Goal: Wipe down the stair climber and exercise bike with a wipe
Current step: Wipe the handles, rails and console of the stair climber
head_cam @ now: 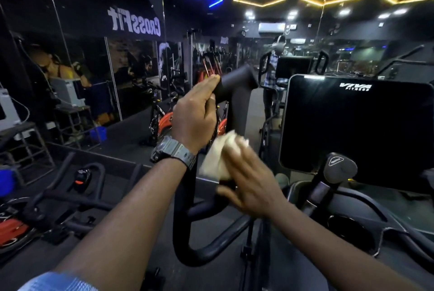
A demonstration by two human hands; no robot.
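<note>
left hand (196,112): fingers curled over the top of the handlebar (234,93), gripping it near the upper bend. Watch (173,153) on that wrist.
right hand (249,182): blurred; fingers look fairly straight, pressing the wipe (220,156) against the bar's upright section, just below the left hand. Can't tell if the thumb wraps the bar.
wipe: white, crumpled, between right palm and bar, partly covered by the hand.
machine: black looped handlebar beside a dark console (352,126) with a white logo; reads as the stair climber, judging by the console and rails. Steps not in view.
bike (77,187): dark handlebars lower left, well apart from both hands; more orange-wheeled bikes further back by the mirror (131,62).
step: wiping the climber's left handlebar, left hand steadying. Task looks early to mid; nothing shows the bike wiped.
next: likely slide the wipe along the bar, down toward the lower loop or up to the grip; left hand must shift off its spot so that patch gets cleaned. Then console, other rail, then the bike.
hidden: right hand motion-blurred, finger pose unclear. Bar under both hands covered. Climber base and right rail cut off. Room dim; mirror reflections make depth hard to judge. Can't tell whether the wipe is damp.
</note>
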